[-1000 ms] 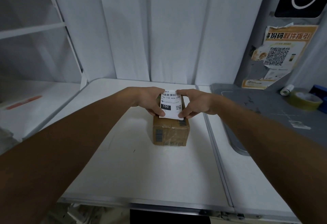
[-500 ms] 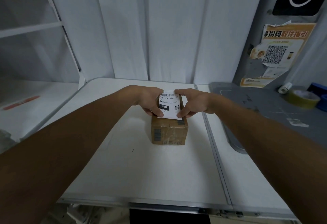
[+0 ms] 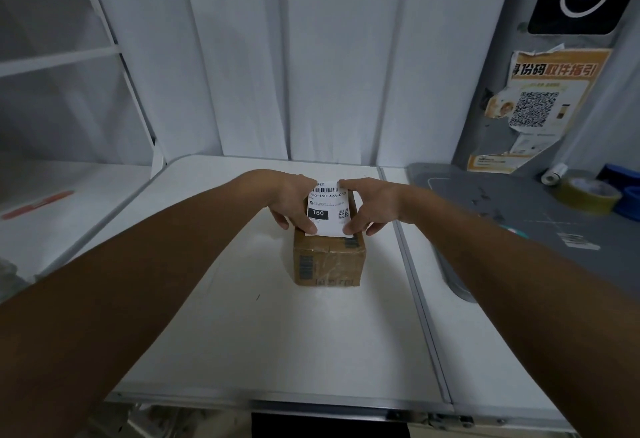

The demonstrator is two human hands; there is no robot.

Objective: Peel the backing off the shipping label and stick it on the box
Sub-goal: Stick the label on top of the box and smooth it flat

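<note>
Label [image 3: 327, 210] lies printed side up on top of the box [image 3: 329, 257] on the bench [image 3: 277, 351]. Left hand [image 3: 294, 200] and right hand [image 3: 369, 205] pinch its side edges. Sticking looks nearly done; pressing flat probably remains.

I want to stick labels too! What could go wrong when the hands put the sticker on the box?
The shipping label is nearly as wide as the box top, so a small tilt could leave an edge hanging off. The left hand and right hand hold opposite edges; pressing unevenly might trap a wrinkle across the barcode. The box sits loose on the table and could slide.
</note>
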